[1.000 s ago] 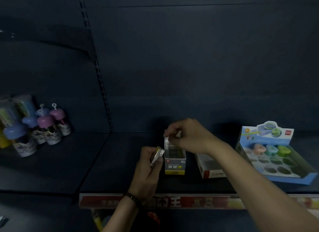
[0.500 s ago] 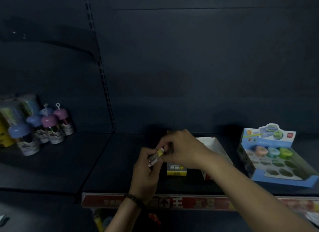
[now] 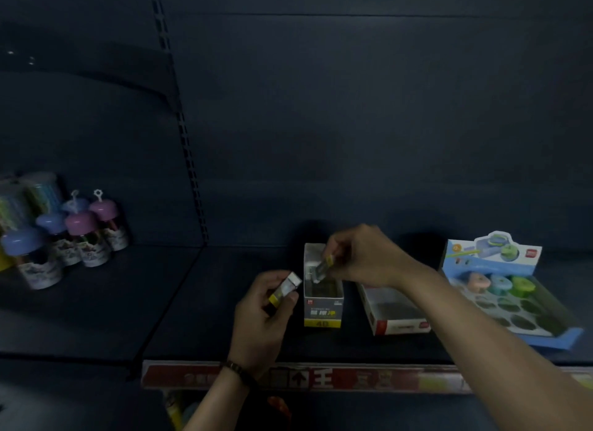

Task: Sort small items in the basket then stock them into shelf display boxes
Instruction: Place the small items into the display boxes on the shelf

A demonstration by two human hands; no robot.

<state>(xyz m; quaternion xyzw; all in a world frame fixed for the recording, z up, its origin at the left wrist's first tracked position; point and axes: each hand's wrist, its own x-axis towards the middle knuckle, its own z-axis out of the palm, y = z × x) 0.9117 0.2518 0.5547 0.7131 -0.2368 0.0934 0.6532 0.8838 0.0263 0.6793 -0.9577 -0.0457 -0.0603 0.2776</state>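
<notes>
A small grey and yellow display box stands open on the dark shelf. My right hand holds one small wrapped eraser tilted over the box's open top, its lower end just inside. My left hand sits just left of the box and grips another small eraser with a yellow band and a white end. The inside of the box is dark; what lies in it is hard to make out.
A white and red display box lies right of the grey one. Further right is a blue tray with round pastel items. Several capped bottles stand at the far left. A red price strip marks the shelf's front edge.
My right hand took an eraser from my left hand and carried it right and up over the grey box. My left hand dropped slightly, still holding one eraser.
</notes>
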